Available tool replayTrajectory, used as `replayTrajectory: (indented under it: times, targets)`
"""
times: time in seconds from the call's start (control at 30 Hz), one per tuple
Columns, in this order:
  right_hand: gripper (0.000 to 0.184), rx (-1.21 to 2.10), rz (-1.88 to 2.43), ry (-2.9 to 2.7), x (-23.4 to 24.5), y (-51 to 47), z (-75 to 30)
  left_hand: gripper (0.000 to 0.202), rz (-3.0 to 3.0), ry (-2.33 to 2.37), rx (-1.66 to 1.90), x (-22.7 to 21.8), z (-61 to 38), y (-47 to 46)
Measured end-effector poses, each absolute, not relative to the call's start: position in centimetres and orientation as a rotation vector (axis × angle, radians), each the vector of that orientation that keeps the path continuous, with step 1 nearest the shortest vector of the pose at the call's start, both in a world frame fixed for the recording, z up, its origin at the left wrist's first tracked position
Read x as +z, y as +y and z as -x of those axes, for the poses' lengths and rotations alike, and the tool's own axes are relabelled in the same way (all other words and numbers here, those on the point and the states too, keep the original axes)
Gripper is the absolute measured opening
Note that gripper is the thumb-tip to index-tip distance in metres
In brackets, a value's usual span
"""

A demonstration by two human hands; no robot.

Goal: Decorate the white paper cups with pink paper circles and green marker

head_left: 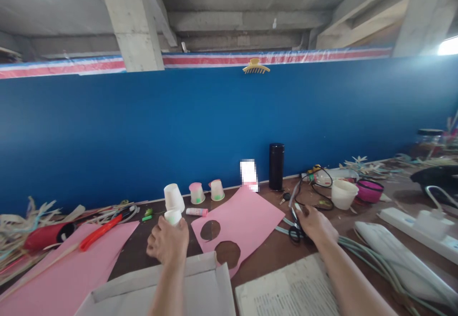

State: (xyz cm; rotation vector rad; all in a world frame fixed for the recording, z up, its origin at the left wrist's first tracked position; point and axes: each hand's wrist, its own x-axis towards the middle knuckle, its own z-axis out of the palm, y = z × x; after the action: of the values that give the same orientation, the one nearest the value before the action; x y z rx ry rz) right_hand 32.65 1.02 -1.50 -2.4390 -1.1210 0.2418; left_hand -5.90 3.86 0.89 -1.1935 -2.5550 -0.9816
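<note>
My left hand (167, 240) is wrapped round a small white paper cup (173, 217) with a greenish patch. Right behind it stands a white cup (174, 197), upside down. Two more upturned cups, a pink-topped one (196, 194) and another (216, 190), show green marks. A pink-and-white glue stick (196, 212) lies in front of them. My right hand (317, 225) is closed at the fingertips on a small white thing (298, 207), too small to name. Black-handled scissors (294, 233) lie just left of that hand. Between the hands is pink paper (246, 220) with two round holes.
A white cardboard box (200, 287) and a printed booklet (289, 289) are nearest me. At the back stands a black bottle (276, 167). Cables (372, 254), a power strip (422, 235) and a white tub (344, 194) occupy the right; a red-handled tool (100, 232) lies left.
</note>
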Motion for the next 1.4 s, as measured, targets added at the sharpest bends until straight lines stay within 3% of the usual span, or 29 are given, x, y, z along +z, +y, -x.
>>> replayTrajectory:
  times: [0.3, 0.43, 0.6, 0.8, 0.93, 1.07, 1.27, 1.4]
  targets:
    - [0.054, 0.099, 2.45, -1.145, -0.3, 0.2, -31.7, 0.072, 1.172, -2.443, -1.077, 0.6, 5.7, 3.8]
    - [0.045, -0.187, 2.281, -1.247, 0.7, -0.6, -30.1, 0.075, 1.144, -2.387, -1.119, 0.7, 5.5, 3.9]
    - [0.037, -0.164, 2.092, -1.373, 1.0, -0.9, -28.2, 0.075, 1.129, -2.328, -1.162, 0.5, 5.5, 4.0]
    - [0.032, -0.148, 2.015, -1.427, 0.9, -1.0, -27.1, 0.065, 1.201, -2.122, -1.226, 1.4, 4.8, 3.1]
    - [0.03, -0.097, 1.931, -1.516, 0.9, -1.2, -25.6, 0.04, 1.658, -1.833, -1.184, 2.0, 3.0, 2.3]
    - [0.027, 0.168, 1.867, -1.703, 0.7, -1.6, -23.7, 0.025, 2.226, -1.732, -0.878, 0.7, 1.3, 2.6]
    - [0.039, 1.109, 1.709, -1.639, -0.2, -2.5, -21.0, 0.02, 2.366, -1.939, -0.67, -0.9, 0.8, 3.2]
    - [0.047, 1.371, 1.604, -1.435, 0.3, -3.0, -20.0, 0.019, 2.353, -2.042, -0.628, -0.8, 0.6, 3.1]
